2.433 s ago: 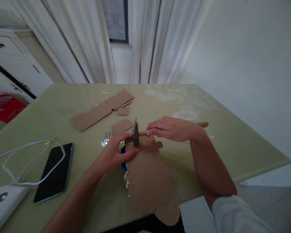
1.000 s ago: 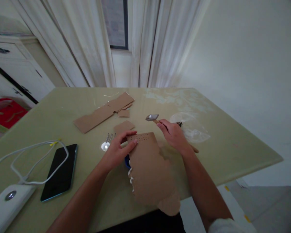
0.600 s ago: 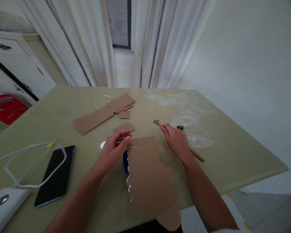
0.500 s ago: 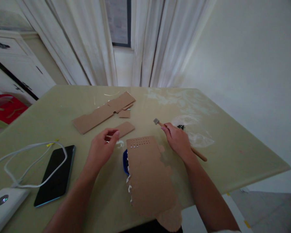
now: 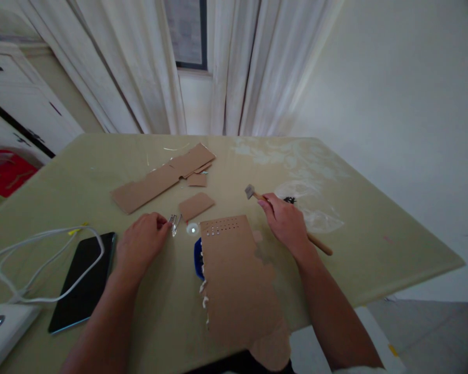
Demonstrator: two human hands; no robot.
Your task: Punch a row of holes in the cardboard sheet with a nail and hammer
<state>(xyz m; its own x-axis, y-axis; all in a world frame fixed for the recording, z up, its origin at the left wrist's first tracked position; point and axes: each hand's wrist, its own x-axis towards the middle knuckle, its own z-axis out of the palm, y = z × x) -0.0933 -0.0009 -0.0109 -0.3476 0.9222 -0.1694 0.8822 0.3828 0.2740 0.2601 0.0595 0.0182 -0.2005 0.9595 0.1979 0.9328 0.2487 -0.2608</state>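
A long brown cardboard sheet (image 5: 237,280) with rows of small holes near its far end lies in front of me, over a blue object (image 5: 197,257). My right hand (image 5: 286,223) rests on the table to its right, gripping a small hammer (image 5: 250,191) by its wooden handle. My left hand (image 5: 140,244) is left of the sheet, fingertips pinching at a small bunch of metal nails (image 5: 174,223) lying on the table. A shiny round bit (image 5: 192,229) sits between the nails and the sheet.
Cardboard scraps (image 5: 161,176) and a small piece (image 5: 196,205) lie farther back on the green table (image 5: 374,244). A black phone (image 5: 83,280), a white cable (image 5: 35,259) and a white device (image 5: 0,332) are at the left. Crumpled clear plastic (image 5: 315,215) lies right.
The hammer was lifted off the sheet and swung to the right, then lowered. My left hand let go of the sheet's edge and moved left to the nails.
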